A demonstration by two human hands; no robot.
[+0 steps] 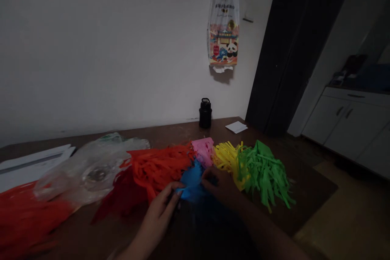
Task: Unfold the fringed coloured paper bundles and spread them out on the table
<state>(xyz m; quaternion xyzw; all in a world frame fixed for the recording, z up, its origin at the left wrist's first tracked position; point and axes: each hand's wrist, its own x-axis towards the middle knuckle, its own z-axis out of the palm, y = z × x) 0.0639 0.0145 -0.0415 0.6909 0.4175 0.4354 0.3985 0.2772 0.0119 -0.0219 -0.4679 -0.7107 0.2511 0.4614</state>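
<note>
A blue fringed paper tassel (191,178) lies between my two hands at the near middle of the table. My left hand (166,201) pinches its left edge between thumb and fingers. At the right edge of the blue piece is my right hand (221,185), its fingers curled; whether they grip the paper is hard to make out in the dim light. Just beyond are an orange-red fringed tassel (161,164), a pink one (203,150), a yellow one (228,156) and a green one (265,170). Dark red fringe (122,199) shows under the orange-red one.
To the left lie a clear plastic bag (97,162), white papers (36,164) and more red-orange fringe (29,219). A black bottle (205,113) and white cards (237,127) stand near the wall. The table's right edge (317,211) drops to the floor. A printed bag (224,28) hangs above.
</note>
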